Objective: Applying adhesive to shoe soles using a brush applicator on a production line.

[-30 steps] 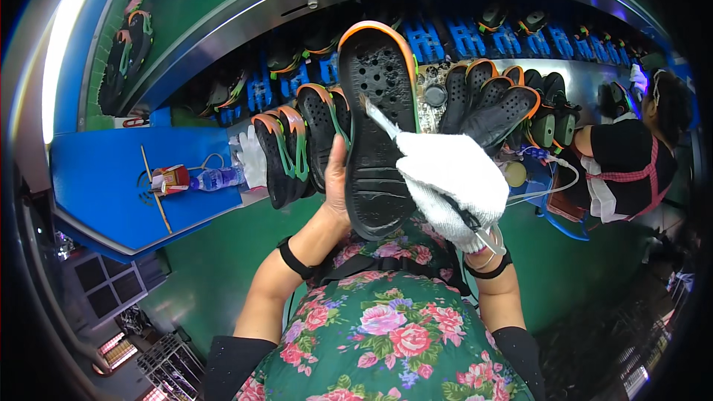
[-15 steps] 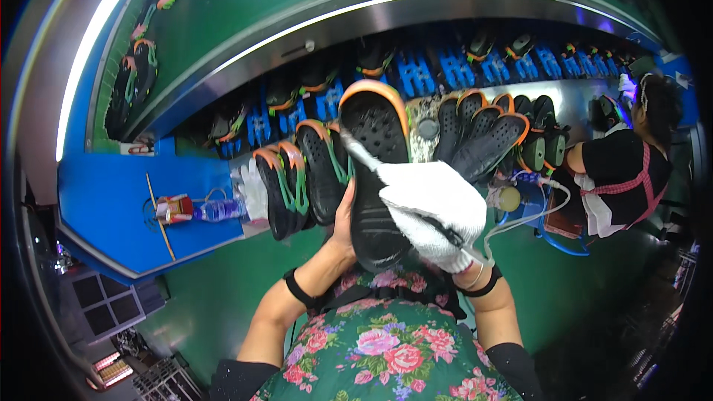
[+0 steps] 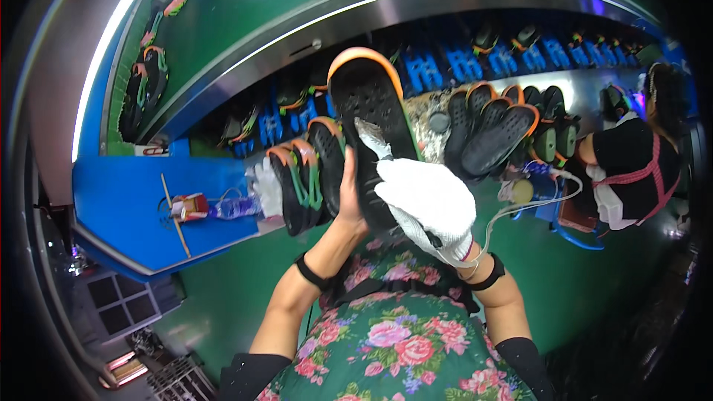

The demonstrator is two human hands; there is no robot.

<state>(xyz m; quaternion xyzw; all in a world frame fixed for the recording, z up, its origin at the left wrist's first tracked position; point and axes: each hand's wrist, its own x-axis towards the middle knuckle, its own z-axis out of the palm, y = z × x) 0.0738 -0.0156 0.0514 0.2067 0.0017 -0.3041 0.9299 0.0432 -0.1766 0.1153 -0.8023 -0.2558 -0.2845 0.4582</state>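
My left hand (image 3: 347, 191) grips a black sandal (image 3: 364, 93) by its left side, tilted up before me. The sandal has a dimpled inner sole, an orange rim at its far end and a green edge on the right. In a white knit glove, my right hand (image 3: 427, 197) is closed around a brush (image 3: 371, 137). Its pale, whitish bristles rest at or just over the middle of the inner sole. The brush's handle is mostly hidden by the glove.
Black sandals with orange rims stand left (image 3: 293, 186) and right (image 3: 494, 141) of my hands. A blue table (image 3: 111, 208) holds a plastic bottle (image 3: 236, 208) and a stick (image 3: 174, 215). A rack with blue holders runs behind. At right sits a co-worker (image 3: 631, 171); a cable (image 3: 520, 204) hangs nearby.
The sandal has moved away from me a little. The brush has shifted from the sole's left edge toward its middle. My view has turned slightly.
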